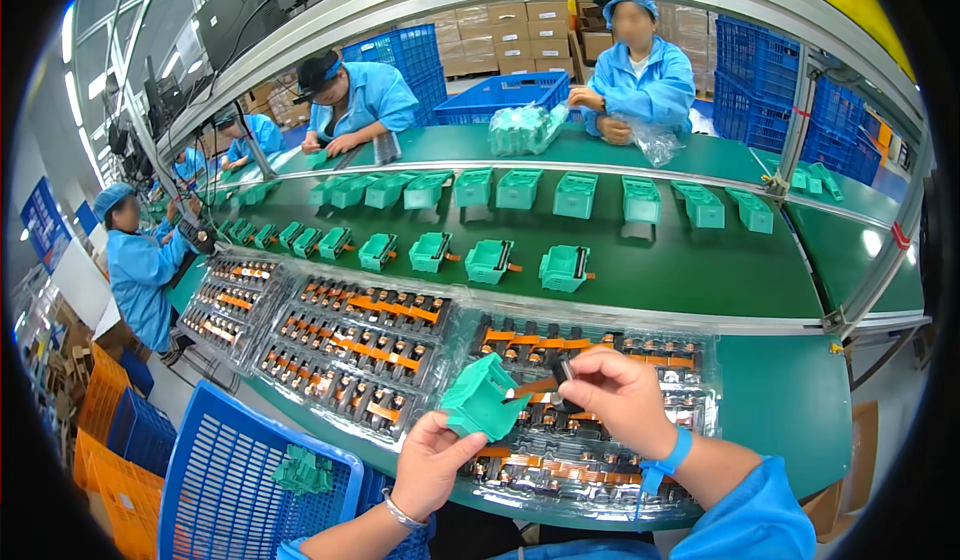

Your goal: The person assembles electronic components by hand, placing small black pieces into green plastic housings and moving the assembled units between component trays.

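My left hand (432,460) grips a green plastic housing (482,400), its open side tilted up toward the right. In my right hand (622,395), thumb and fingers pinch a small black part (568,378) with an orange flat ribbon (537,388) trailing left to the housing. Whether the ribbon's end sits inside the housing or just touches its edge, I cannot tell. Beneath both hands lies a clear plastic tray (700,400) with rows of similar black parts and orange ribbons. A blue strap circles my right wrist, and a bracelet my left.
More filled trays (350,345) lie to the left. Beyond them, a green conveyor (680,270) carries two rows of green housings (565,268). A blue basket (215,460) with green pieces stands at lower left. A metal frame post (880,250) rises at right. Several co-workers in blue (645,75) work around the line.
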Available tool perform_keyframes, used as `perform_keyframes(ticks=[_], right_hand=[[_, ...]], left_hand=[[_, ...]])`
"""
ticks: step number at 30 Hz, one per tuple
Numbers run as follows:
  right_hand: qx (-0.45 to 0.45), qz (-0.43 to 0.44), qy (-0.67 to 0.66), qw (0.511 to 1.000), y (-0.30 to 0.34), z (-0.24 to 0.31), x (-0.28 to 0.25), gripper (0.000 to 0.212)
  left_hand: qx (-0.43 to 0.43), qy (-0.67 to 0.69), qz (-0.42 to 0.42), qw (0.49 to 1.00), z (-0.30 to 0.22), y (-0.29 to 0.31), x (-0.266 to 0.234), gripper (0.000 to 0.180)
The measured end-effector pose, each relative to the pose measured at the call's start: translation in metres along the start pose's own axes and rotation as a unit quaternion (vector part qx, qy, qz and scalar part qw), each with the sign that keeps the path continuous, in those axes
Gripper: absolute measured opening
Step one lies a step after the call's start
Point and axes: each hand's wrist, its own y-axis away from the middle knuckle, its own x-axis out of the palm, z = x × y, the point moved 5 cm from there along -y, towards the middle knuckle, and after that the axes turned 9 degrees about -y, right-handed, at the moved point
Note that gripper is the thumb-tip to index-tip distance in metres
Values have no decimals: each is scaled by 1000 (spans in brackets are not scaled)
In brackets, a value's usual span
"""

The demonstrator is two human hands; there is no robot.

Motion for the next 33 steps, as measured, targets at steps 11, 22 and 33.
perform_keyframes(ticks=[11,22,33], right_hand=[[-95,38,251,963,4,-5,10,17],[224,66,18,972,0,-48,-3,15],[228,101,29,968,4,-46,3,15]], left_hand=[[47,-100,54,992,7,7,5,25],[-25,-18,55,998,7,10,8,24],[43,-121,72,989,-3,17,19,24]])
